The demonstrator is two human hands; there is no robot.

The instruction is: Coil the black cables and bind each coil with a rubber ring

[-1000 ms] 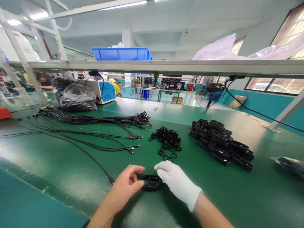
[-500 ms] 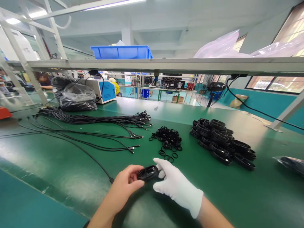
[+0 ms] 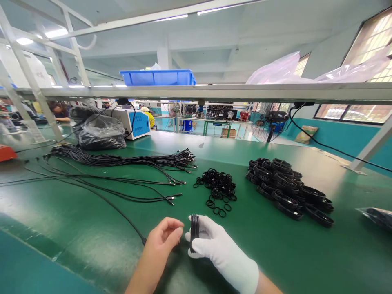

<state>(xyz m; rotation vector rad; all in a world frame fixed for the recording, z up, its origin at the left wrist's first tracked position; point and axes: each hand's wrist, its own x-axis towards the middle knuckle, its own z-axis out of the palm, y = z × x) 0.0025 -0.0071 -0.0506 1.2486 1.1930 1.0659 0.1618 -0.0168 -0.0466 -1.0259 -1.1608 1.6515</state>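
Note:
A small coil of black cable [image 3: 194,232] stands on edge in my gloved right hand [image 3: 214,245], with the thumb on its near side and the fingers behind it. My bare left hand [image 3: 162,241] is just left of the coil, apart from it. Its fingers are loosely curled, with a small gap between thumb and forefinger and nothing seen in them. Beyond my hands lies a heap of small black rubber rings [image 3: 217,183]. One loose cable [image 3: 122,210] runs along the table to beside my left wrist, its end partly behind the hand.
A bundle of straight black cables [image 3: 122,159] lies at the left on the green table [image 3: 275,257]. Coiled cables [image 3: 286,183] are stacked at the right, near a clear bag [image 3: 375,216]. A shelf [image 3: 220,92] carrying a blue bin [image 3: 157,77] spans above.
The coil has turned from lying flat to upright. My left hand has let go of it, and my right hand has closed on it. The camera view has tilted up slightly.

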